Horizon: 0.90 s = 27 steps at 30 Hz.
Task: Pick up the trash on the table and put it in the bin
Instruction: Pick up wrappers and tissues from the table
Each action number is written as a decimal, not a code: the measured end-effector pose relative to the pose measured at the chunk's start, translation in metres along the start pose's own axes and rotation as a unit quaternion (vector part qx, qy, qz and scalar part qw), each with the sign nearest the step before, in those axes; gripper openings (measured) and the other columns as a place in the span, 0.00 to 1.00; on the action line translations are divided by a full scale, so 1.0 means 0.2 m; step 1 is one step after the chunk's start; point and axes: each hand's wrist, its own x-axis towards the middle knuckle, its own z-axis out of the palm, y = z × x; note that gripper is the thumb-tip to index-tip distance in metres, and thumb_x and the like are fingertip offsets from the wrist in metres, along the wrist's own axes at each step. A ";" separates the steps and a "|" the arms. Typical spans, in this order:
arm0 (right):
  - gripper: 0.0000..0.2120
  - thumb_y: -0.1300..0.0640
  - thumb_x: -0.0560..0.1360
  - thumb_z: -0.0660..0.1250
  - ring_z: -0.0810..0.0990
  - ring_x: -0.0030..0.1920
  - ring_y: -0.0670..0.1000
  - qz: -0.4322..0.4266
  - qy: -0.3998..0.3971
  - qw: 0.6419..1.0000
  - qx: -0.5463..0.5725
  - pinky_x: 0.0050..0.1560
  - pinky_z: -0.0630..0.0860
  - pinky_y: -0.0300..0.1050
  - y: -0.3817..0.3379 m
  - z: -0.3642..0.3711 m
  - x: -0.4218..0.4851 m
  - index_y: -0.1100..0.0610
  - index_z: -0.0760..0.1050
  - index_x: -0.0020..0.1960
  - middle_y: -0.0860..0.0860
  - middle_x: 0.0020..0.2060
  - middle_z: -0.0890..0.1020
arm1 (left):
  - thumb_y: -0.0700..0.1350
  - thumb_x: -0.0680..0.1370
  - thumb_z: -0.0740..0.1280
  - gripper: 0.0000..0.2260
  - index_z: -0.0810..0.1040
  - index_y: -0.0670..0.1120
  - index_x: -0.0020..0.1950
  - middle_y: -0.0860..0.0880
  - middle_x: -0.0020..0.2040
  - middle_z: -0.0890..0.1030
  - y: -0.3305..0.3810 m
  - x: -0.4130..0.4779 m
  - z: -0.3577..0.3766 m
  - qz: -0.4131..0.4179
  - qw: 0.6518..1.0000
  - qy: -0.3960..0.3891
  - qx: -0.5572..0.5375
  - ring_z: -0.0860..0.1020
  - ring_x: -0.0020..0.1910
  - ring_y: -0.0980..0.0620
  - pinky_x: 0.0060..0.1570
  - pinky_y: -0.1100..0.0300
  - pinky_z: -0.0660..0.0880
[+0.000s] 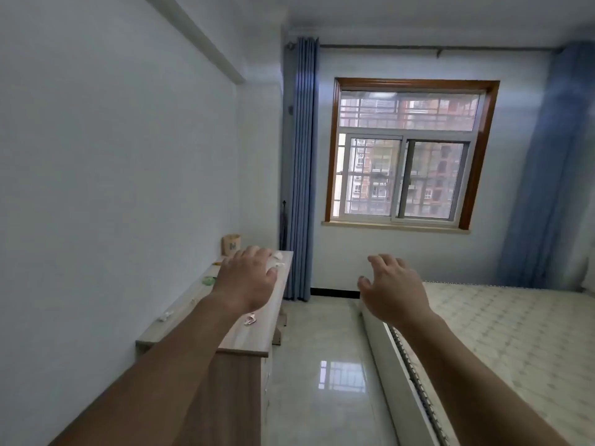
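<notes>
Pale walls and a barred window [409,152] frame a long wooden table [257,326] along the left wall. White paper scraps [250,319] and a green bit [209,280] lie on it; a tan bin [231,244] stands at its far end. Both the left hand [248,278] and right hand [394,291] hover empty, fingers loosely spread.

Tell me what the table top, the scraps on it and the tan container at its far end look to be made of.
Table top: pale wood-grain board, probably laminate, matte with visible streaks. White scraps: likely crumpled paper or tissue, from the creased folds. Green scrap: too small to tell, perhaps plastic. Tan container: blurred, possibly cardboard or wood.
</notes>
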 end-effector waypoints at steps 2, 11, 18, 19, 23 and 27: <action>0.23 0.48 0.79 0.56 0.69 0.67 0.55 -0.002 0.000 1.000 -0.001 0.65 0.68 0.51 -0.02 0.06 0.06 0.57 0.66 0.70 0.54 0.69 0.72 | 0.54 0.79 0.54 0.20 0.67 0.49 0.70 0.47 0.67 0.72 -0.07 0.05 0.03 -0.012 1.000 -0.011 0.016 0.70 0.65 0.45 0.65 0.47 0.65; 0.24 0.48 0.79 0.55 0.69 0.68 0.56 -0.001 -0.034 0.999 -0.019 0.66 0.68 0.52 -0.17 0.43 0.51 0.56 0.65 0.72 0.54 0.70 0.71 | 0.54 0.80 0.53 0.22 0.65 0.49 0.72 0.46 0.71 0.69 -0.46 0.44 0.31 -0.025 0.998 -0.055 0.018 0.68 0.67 0.44 0.65 0.47 0.64; 0.20 0.48 0.77 0.55 0.72 0.63 0.58 0.027 -0.056 0.997 -0.045 0.60 0.71 0.52 -0.17 0.73 0.79 0.56 0.71 0.65 0.55 0.63 0.76 | 0.53 0.79 0.53 0.20 0.67 0.48 0.69 0.46 0.69 0.71 -0.63 0.72 0.58 -0.029 0.995 -0.091 -0.013 0.68 0.67 0.45 0.66 0.45 0.65; 0.19 0.49 0.77 0.56 0.72 0.62 0.59 0.030 -0.056 0.997 -0.044 0.60 0.71 0.52 -0.16 0.77 0.83 0.56 0.72 0.63 0.54 0.62 0.77 | 0.53 0.80 0.53 0.20 0.67 0.48 0.68 0.46 0.69 0.71 -0.63 0.76 0.61 -0.026 0.995 -0.096 -0.012 0.68 0.67 0.45 0.66 0.45 0.65; 0.19 0.48 0.76 0.56 0.72 0.61 0.58 0.026 -0.064 0.997 -0.042 0.59 0.71 0.52 -0.07 0.93 0.98 0.57 0.71 0.62 0.54 0.61 0.77 | 0.54 0.80 0.53 0.19 0.68 0.48 0.67 0.46 0.68 0.71 -0.63 0.92 0.76 -0.021 0.994 -0.103 0.000 0.69 0.65 0.45 0.64 0.46 0.65; 0.20 0.47 0.76 0.55 0.72 0.63 0.58 0.014 -0.078 0.996 -0.040 0.63 0.69 0.52 0.08 1.10 1.15 0.56 0.71 0.63 0.55 0.62 0.76 | 0.54 0.80 0.53 0.19 0.68 0.49 0.68 0.47 0.67 0.72 -0.59 1.08 0.94 -0.029 0.994 -0.103 0.008 0.69 0.65 0.45 0.65 0.47 0.65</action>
